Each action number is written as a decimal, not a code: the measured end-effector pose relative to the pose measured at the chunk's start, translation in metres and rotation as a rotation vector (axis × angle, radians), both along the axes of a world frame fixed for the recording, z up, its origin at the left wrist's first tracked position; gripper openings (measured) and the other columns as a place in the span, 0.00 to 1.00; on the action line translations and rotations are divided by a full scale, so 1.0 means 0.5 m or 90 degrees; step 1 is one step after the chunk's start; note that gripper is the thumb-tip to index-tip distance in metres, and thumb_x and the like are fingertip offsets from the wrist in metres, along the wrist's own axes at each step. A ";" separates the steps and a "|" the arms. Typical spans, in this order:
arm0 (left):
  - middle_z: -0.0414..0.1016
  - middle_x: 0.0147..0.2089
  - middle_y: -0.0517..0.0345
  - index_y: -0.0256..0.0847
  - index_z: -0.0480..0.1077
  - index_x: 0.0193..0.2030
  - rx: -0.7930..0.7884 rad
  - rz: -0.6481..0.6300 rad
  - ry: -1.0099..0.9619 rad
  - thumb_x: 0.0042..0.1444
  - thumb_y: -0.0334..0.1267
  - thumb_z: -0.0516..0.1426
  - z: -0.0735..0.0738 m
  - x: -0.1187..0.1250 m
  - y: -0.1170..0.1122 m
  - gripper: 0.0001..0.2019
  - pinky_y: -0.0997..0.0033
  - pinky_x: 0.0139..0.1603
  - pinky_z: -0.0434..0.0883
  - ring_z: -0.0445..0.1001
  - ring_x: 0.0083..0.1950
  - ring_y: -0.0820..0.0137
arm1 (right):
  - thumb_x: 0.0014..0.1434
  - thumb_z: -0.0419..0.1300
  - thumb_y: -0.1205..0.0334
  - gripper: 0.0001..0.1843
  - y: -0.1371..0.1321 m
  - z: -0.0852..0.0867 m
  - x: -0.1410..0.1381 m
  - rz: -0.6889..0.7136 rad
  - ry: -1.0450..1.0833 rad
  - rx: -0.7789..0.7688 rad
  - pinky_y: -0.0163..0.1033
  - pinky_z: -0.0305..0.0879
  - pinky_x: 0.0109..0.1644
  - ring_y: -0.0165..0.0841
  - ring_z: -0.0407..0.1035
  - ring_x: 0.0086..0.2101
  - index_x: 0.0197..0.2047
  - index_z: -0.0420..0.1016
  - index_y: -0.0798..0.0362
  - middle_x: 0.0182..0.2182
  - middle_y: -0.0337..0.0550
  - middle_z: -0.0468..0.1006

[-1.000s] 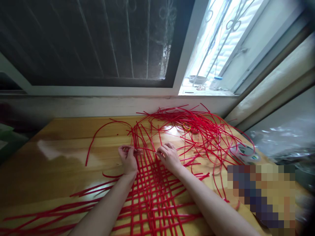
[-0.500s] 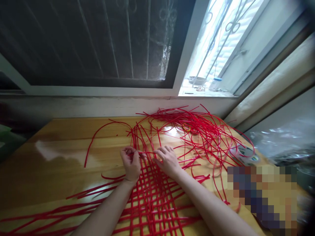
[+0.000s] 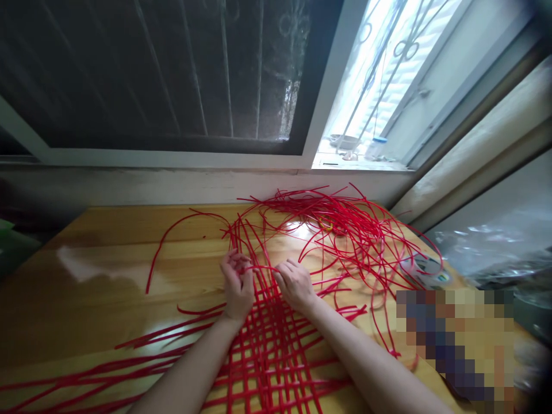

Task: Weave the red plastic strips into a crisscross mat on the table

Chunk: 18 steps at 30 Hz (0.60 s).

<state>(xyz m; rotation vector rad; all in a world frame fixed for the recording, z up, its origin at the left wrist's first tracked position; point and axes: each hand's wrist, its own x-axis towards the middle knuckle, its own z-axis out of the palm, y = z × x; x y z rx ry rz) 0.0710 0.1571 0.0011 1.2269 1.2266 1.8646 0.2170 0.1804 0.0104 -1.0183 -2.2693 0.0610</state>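
Note:
A woven lattice of red strips (image 3: 259,356) lies on the wooden table in front of me, with loose strip ends fanning out to the left, right and far side. Over its far part, a single red strip (image 3: 265,268) runs crosswise between my two hands. My left hand (image 3: 238,282) is closed on the strip's left part, fingers curled with the palm turned partly up. Gripping the same strip further right, my right hand (image 3: 295,282) has its knuckles up and its fingertips hidden. Lengthwise strips pass beneath the held strip.
A tangled heap of loose red strips (image 3: 340,213) covers the table's back right, with a yellow ring-shaped item (image 3: 326,223) in it. A roll of tape (image 3: 425,270) sits near the right edge. One curved strip (image 3: 161,244) lies at left. Behind the wooden table (image 3: 107,241) is a window.
My left hand has shifted slightly right and its fingers have turned upward. My right hand has moved a little right and closed more on the strip, which now bows slightly upward.

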 end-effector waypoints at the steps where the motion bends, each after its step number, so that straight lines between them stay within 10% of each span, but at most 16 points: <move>1: 0.62 0.41 0.56 0.45 0.53 0.49 -0.022 0.024 -0.004 0.57 0.38 0.50 -0.003 -0.002 0.007 0.14 0.71 0.34 0.70 0.70 0.32 0.75 | 0.64 0.41 0.62 0.20 0.001 -0.001 0.001 -0.001 0.034 -0.012 0.37 0.58 0.34 0.31 0.59 0.26 0.26 0.66 0.54 0.22 0.42 0.67; 18: 0.68 0.34 0.55 0.40 0.67 0.36 -0.203 -0.081 0.605 0.48 0.31 0.56 -0.015 0.007 0.028 0.07 0.65 0.41 0.64 0.67 0.38 0.66 | 0.60 0.47 0.50 0.19 0.043 -0.041 0.009 -0.028 0.330 -0.403 0.36 0.64 0.37 0.32 0.68 0.32 0.39 0.72 0.53 0.30 0.41 0.75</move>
